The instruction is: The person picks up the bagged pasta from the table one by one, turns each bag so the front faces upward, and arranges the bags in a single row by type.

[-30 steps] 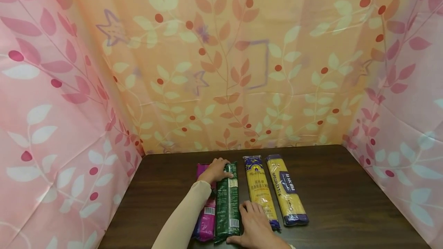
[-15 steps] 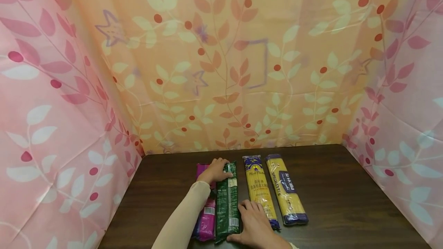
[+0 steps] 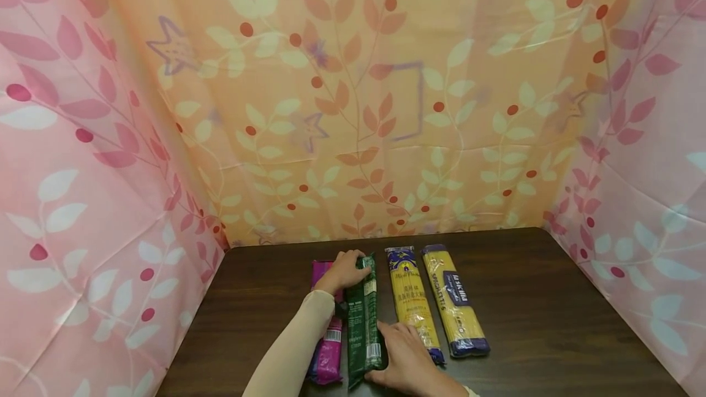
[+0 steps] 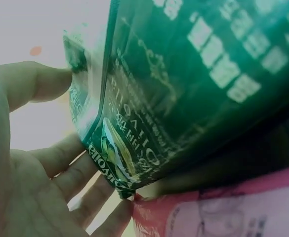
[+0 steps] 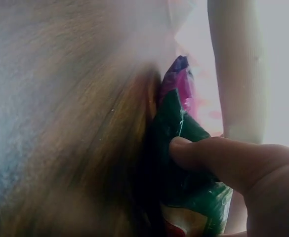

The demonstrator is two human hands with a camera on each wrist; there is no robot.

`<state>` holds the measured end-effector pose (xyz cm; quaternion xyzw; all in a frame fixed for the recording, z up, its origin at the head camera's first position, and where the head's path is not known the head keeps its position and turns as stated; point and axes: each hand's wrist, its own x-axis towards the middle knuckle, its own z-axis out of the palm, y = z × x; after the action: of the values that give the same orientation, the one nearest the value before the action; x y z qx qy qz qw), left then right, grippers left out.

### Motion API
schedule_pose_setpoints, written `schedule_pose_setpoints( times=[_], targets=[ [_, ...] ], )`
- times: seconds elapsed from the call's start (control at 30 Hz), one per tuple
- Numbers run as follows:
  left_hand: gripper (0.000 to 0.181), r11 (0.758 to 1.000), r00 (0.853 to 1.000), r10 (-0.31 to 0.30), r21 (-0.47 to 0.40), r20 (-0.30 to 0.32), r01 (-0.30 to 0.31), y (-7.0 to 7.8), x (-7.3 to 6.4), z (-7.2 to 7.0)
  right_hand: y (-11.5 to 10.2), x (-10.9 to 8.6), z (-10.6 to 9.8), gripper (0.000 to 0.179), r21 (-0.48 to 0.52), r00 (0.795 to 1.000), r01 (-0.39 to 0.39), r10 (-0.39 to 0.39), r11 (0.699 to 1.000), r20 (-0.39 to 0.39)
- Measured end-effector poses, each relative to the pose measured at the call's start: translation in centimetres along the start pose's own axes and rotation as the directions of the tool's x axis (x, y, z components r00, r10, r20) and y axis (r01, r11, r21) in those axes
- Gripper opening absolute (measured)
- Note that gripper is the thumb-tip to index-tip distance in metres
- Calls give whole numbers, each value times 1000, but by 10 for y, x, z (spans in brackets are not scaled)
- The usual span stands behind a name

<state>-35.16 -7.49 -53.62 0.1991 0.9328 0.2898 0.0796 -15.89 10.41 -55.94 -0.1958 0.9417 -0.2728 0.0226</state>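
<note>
A green spaghetti packet (image 3: 360,323) lies lengthwise between my two hands, its face tilted. At its far end my left hand (image 3: 346,271) grips it; in the left wrist view the thumb and fingers are spread around the end of the green wrapper (image 4: 169,98). My right hand (image 3: 407,355) holds the near right part, with its thumb pressed on the near end of the packet (image 5: 176,163) in the right wrist view. A magenta packet (image 3: 331,355) sits close along the left side, partly hidden under my left forearm.
To the right lie two yellow spaghetti packets: one with blue ends (image 3: 409,293) just beyond my right hand, another with purple ends (image 3: 456,308) farther right. The dark wooden table (image 3: 540,323) is bounded by a patterned orange curtain (image 3: 353,109) behind and pink ones at the sides.
The green packet has tipped and shifted slightly right at its near end, with my right thumb and fingers now closer around it. My left hand stays at the far end.
</note>
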Motion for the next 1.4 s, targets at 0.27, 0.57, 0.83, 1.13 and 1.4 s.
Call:
schedule_pose_setpoints(
  times=[0.27,0.57,0.83,1.13,1.4],
  targets=[
    [63,993,998,-38,-113,-39,33,2,-1,0,-1,-4,-9,104,178,999,-10,2,984,41],
    [62,965,992,-20,-263,-121,-13,9,-2,-7,2,-10,-16,104,418,997,46,-67,907,34],
    [51,891,976,-94,-453,-198,-5,8,1,-13,6,-14,-23,100,553,997,77,-65,830,-43],
    [44,828,965,-114,-560,-235,-39,12,-2,-18,8,-13,-20,104,622,996,79,-34,779,-84],
    [44,800,965,-124,-598,-229,-40,14,-4,-20,5,-18,-21,100,713,1000,-10,21,701,-7]
  ],
)
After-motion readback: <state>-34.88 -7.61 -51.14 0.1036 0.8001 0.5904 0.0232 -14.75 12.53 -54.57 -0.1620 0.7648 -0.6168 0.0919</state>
